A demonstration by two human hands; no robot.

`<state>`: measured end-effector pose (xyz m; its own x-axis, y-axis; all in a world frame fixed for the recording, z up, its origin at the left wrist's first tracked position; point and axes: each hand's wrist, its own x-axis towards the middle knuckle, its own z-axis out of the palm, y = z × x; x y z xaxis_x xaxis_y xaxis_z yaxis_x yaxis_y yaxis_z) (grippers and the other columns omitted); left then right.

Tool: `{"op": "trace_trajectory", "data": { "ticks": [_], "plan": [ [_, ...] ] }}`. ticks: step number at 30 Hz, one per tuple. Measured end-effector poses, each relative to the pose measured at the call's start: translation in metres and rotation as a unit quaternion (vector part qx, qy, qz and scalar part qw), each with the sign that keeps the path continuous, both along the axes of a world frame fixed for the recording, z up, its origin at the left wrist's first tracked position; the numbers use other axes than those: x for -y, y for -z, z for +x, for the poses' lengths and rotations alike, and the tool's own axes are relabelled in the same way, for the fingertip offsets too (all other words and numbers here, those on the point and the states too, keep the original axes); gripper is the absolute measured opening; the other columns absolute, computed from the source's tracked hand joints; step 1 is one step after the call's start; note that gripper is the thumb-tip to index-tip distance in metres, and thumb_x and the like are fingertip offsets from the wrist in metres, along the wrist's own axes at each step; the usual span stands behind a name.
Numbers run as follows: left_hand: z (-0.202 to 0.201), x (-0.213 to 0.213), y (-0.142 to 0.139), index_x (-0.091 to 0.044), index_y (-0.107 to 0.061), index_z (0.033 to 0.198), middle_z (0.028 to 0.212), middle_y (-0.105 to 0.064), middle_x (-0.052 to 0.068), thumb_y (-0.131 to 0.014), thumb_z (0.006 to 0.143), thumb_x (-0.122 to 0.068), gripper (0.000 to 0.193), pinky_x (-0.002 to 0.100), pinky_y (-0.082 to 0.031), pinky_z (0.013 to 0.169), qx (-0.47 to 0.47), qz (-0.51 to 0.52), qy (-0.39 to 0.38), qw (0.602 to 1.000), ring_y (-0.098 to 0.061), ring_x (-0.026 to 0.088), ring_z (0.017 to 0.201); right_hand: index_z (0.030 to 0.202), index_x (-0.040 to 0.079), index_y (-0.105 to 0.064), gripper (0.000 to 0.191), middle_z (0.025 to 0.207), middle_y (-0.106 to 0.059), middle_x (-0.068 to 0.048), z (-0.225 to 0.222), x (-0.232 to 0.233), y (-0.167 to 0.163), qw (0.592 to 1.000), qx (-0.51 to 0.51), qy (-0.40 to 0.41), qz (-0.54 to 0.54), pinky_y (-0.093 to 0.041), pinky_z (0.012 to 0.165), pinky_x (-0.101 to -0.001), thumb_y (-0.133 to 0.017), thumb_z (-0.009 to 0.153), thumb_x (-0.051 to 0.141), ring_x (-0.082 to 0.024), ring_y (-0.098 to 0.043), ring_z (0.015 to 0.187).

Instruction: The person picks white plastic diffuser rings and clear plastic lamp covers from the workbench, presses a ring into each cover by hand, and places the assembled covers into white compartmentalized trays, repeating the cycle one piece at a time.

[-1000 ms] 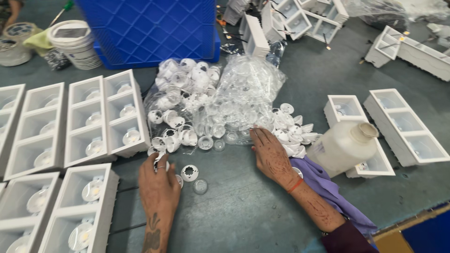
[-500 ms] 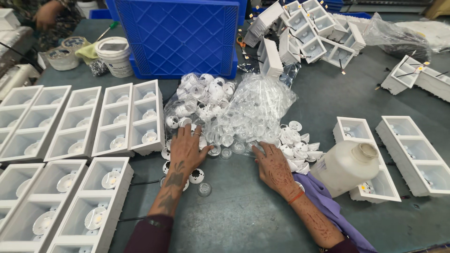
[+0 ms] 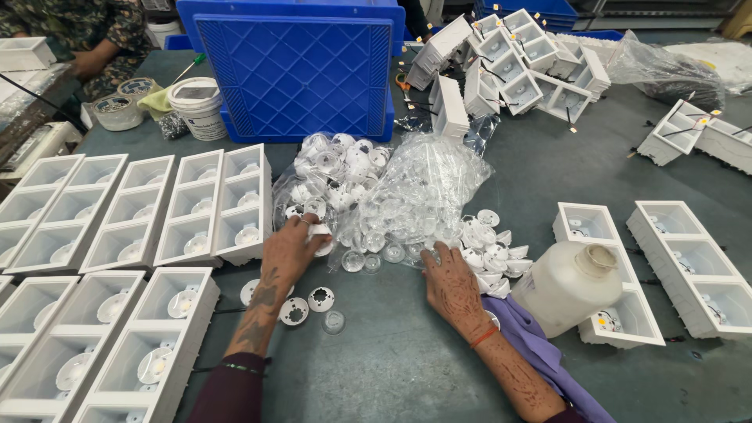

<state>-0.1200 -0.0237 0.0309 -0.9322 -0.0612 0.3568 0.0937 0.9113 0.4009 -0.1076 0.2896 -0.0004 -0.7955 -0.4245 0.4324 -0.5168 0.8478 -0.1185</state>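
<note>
My left hand (image 3: pixel 288 249) reaches into the near edge of a clear bag of white reflector cups (image 3: pixel 337 168) and pinches one small white reflector cup (image 3: pixel 320 231) between its fingers. Palm down, my right hand (image 3: pixel 450 283) rests on the grey table with its fingers spread, touching a loose heap of white cups (image 3: pixel 487 241). A second clear bag of lenses (image 3: pixel 427 186) lies between the two hands. Two white cups (image 3: pixel 294 312) and a clear lens (image 3: pixel 333 322) lie loose below my left wrist.
Rows of white multi-cell housings (image 3: pixel 207 207) fill the left side, with more housings at the right (image 3: pixel 693 262). A milky plastic bottle (image 3: pixel 568 286) stands by my right forearm. A blue crate (image 3: pixel 294 66), a white tub (image 3: pixel 196 106) and another person's arm (image 3: pixel 98 51) are at the back.
My left hand has moved from the loose cups on the table up to the bag and closed on a white cup. My right hand has stayed about where it was.
</note>
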Motion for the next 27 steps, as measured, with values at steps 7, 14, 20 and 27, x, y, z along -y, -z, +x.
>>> {"op": "trace_trajectory", "data": {
  "ticks": [7,14,20,27],
  "plan": [
    [0.009,0.019,-0.004,-0.018,-0.070,0.112,0.106,-0.067,0.007,-0.076,0.086,-0.030,0.029,0.045,-0.055,0.071,-0.069,-0.007,-0.003,0.998,-0.071,0.031,0.084,0.127,0.004,-0.060,0.045,0.131,-0.053,-0.023,0.001,-0.001,0.003,0.999,-0.003,0.020,-0.029,-0.053,0.089,-0.0468,-0.069,0.083,0.008,-0.039,-0.059,0.108],
    [0.025,0.010,0.002,-0.018,-0.072,0.108,0.099,-0.075,0.005,-0.087,0.076,-0.027,0.037,0.041,-0.056,0.075,0.028,0.137,0.027,0.990,-0.074,0.024,0.085,0.128,0.004,-0.059,0.047,0.128,-0.055,-0.021,-0.003,0.003,0.000,0.999,0.003,0.030,-0.013,-0.053,0.090,-0.0460,-0.068,0.082,0.007,-0.038,-0.060,0.109],
    [0.097,-0.064,0.041,-0.018,-0.072,0.104,0.095,-0.072,0.007,-0.081,0.075,-0.014,0.031,0.043,-0.058,0.074,0.100,0.178,0.161,0.966,-0.073,0.028,0.088,0.128,0.002,-0.059,0.045,0.128,-0.057,-0.020,-0.005,0.003,0.004,0.999,0.002,0.024,-0.021,-0.052,0.091,-0.0465,-0.068,0.084,0.007,-0.037,-0.061,0.109],
    [0.080,-0.040,0.045,-0.015,-0.068,0.114,0.116,-0.063,0.008,-0.076,0.079,-0.011,0.036,0.046,-0.057,0.074,0.008,0.034,0.020,0.999,-0.070,0.032,0.094,0.122,0.001,-0.061,0.040,0.128,-0.057,-0.023,-0.003,0.007,0.007,0.999,-0.030,0.010,-0.033,-0.052,0.090,-0.0470,-0.068,0.084,0.007,-0.038,-0.061,0.109]
  ]
}}
